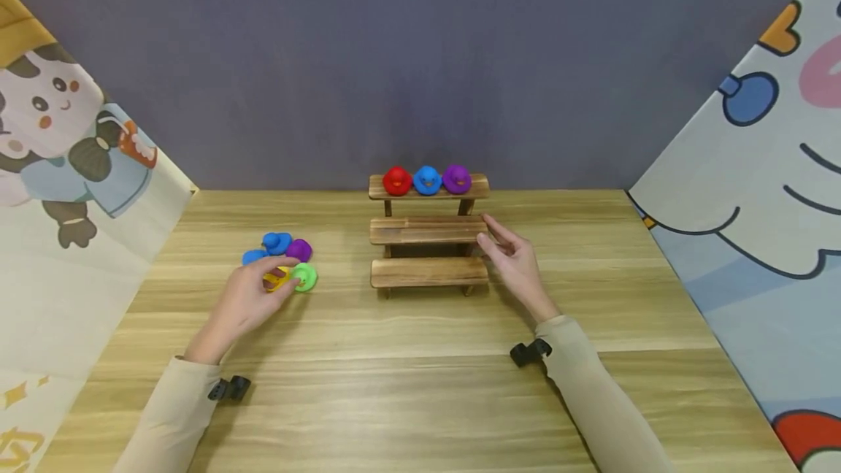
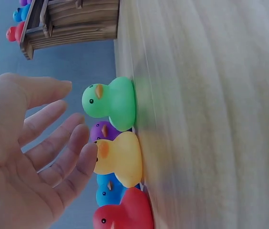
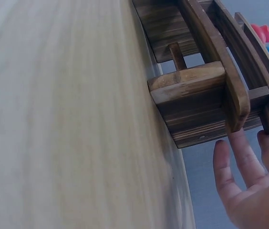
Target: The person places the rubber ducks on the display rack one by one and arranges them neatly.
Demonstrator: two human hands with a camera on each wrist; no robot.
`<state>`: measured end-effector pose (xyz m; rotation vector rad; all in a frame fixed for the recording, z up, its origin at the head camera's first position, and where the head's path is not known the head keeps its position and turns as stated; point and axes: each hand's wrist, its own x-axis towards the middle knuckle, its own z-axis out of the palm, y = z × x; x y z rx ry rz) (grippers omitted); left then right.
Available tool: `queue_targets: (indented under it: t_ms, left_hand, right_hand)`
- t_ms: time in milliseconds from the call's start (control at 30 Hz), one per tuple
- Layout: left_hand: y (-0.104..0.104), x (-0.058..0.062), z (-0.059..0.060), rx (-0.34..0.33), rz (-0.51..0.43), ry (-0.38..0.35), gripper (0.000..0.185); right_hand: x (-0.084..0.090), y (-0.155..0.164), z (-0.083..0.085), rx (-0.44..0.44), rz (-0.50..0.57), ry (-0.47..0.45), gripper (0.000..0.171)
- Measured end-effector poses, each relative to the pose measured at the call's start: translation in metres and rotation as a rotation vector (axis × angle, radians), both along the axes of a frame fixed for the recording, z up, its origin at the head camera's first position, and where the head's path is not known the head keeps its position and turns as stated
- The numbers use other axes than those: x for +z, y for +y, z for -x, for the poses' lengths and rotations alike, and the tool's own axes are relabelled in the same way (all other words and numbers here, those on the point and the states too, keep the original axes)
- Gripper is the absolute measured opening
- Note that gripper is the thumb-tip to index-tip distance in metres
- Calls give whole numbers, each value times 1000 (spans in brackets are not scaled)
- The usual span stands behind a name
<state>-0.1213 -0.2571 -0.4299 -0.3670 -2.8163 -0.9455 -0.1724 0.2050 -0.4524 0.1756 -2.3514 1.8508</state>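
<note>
Left grip [image 1: 246,301], fingers loose and apart, reaches the yellow duck [image 2: 120,160]; right grip [image 1: 515,261], fingers straight, touches the wooden rack [image 1: 428,231].

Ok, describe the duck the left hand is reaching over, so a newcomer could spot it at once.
Start at the wooden three-step rack mid-table and look left of it to the cluster of small ducks by the left hand. The yellow duck sits at the fingertips, beside the green duck. It is the only yellow one there.
</note>
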Motion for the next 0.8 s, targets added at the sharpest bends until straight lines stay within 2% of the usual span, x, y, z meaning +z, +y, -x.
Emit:
queue_targets:
  t_ms: [167, 433, 600, 800]
  left_hand:
    - [1, -1, 0, -19, 6, -9, 33]
    - [4, -2, -3, -7, 19, 10, 32]
    - [6, -3, -3, 3, 64, 0, 33]
    - [8, -9, -1, -17, 121, 34, 34]
  right_hand:
    - [0, 1, 0, -3, 14, -1, 50]
    - [-2, 0, 0, -10, 8, 8, 48]
    - [-1, 1, 1, -6, 3, 3, 48]
    - [0, 1, 0, -8, -2, -4, 49]
